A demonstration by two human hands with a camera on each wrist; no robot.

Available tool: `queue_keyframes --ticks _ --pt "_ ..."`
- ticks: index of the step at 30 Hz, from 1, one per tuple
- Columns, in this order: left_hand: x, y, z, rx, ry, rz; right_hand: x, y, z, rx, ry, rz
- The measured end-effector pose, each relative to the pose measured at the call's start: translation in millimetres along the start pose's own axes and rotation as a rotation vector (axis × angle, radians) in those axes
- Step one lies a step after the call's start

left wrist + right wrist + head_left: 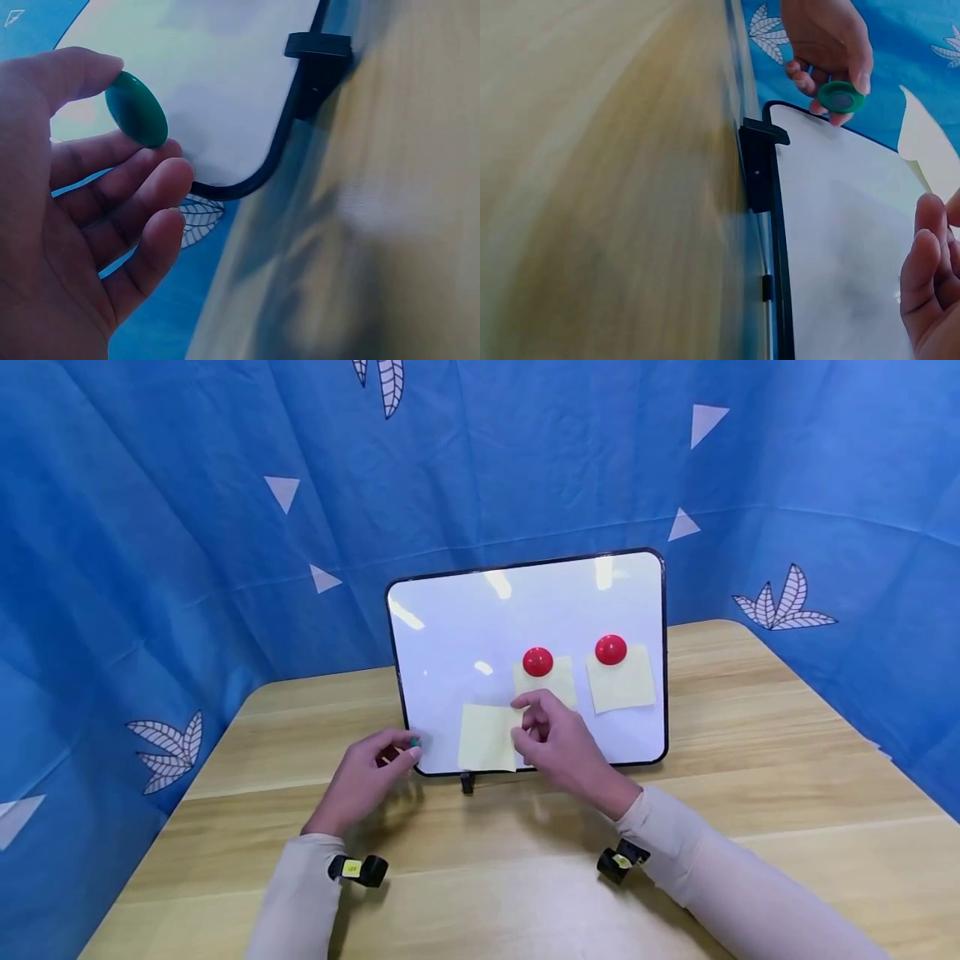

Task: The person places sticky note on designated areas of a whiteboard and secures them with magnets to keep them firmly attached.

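Note:
A green round magnet (136, 109) is pinched between the thumb and fingers of my left hand (367, 781), near the lower left corner of a whiteboard (442, 635). The right wrist view shows the magnet's underside with a grey disc in it. My right hand (564, 747) pinches a pale yellow paper note (487, 739) by its right edge, in front of the board's lower part. The note stands away from the board, tilted and slightly bent, in the right wrist view. Two more yellow notes, one partly behind my right hand, hang on the board under red round magnets (611, 650).
The black-framed board stands on a wooden table (480, 877), with a black foot (467, 782) at its lower edge. A blue curtain (480, 468) with white triangles and leaves hangs behind and at both sides. Each wrist wears a small black camera (371, 870).

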State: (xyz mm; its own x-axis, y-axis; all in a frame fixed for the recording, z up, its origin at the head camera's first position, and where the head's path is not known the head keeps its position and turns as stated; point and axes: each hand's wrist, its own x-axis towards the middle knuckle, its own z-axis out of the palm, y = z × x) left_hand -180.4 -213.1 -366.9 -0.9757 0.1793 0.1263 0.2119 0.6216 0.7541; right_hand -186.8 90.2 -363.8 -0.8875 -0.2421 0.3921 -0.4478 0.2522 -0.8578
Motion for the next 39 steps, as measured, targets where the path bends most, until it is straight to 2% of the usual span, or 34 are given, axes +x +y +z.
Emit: queue_keyframes --ticks 7,16,24,28,32,39 --pt "11.0 15.0 -12.6 0.029 0.018 0.048 12 -10 5 -0.172 0.011 -0.120" --pt "24.3 29.9 -23.5 0.042 0.050 0.048 25 -19 8 -0.267 -0.006 -0.097" --pt "40.2 43.8 -16.6 0.019 0.091 0.095 35 -21 4 -0.302 0.019 -0.099" --pt "46.1 50.2 -9.6 0.053 0.098 0.122 39 -20 5 -0.302 0.032 -0.098" --pt "49.4 58.0 -3.8 0.079 0.133 0.135 40 -19 6 -0.311 0.046 -0.105" --pt "52.1 69.7 3.8 0.183 0.195 0.216 40 -17 8 -0.330 0.078 -0.144"
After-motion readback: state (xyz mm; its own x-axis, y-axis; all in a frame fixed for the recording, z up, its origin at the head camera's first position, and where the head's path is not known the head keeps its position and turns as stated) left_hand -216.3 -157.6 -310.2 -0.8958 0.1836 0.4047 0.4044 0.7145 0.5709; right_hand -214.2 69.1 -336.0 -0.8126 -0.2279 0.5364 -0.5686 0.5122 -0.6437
